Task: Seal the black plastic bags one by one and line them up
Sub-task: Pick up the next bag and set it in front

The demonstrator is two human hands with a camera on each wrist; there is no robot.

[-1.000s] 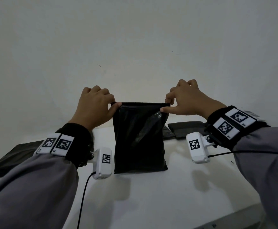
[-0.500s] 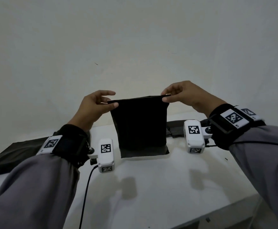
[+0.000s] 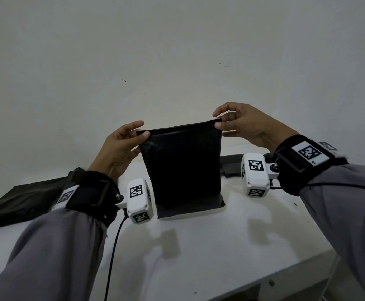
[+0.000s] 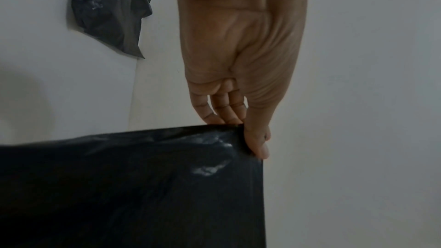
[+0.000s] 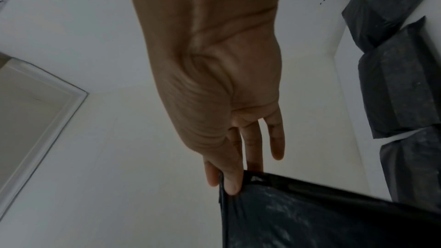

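Note:
A black plastic bag (image 3: 182,168) stands upright on the white table (image 3: 199,253), its bottom edge folded forward on the surface. My left hand (image 3: 143,134) pinches its top left corner between thumb and fingers, and the left wrist view shows the same pinch, my left hand (image 4: 248,137) on the black bag (image 4: 143,186). My right hand (image 3: 218,123) pinches the top right corner; in the right wrist view my right hand (image 5: 226,182) has thumb and forefinger on the corner of the bag (image 5: 310,214), with the other fingers loose behind it.
A flat pile of black bags (image 3: 25,200) lies on the table at the left. Sealed black bags (image 5: 401,91) lie in a row behind my right wrist, partly seen as dark bags (image 3: 229,168) in the head view. A white wall stands close behind. The table's front edge (image 3: 275,276) runs at lower right.
Both hands have gone from fists gripping the bag's top to fingertip pinches at the corners. The bag came down, so its bottom edge now rests folded on the table.

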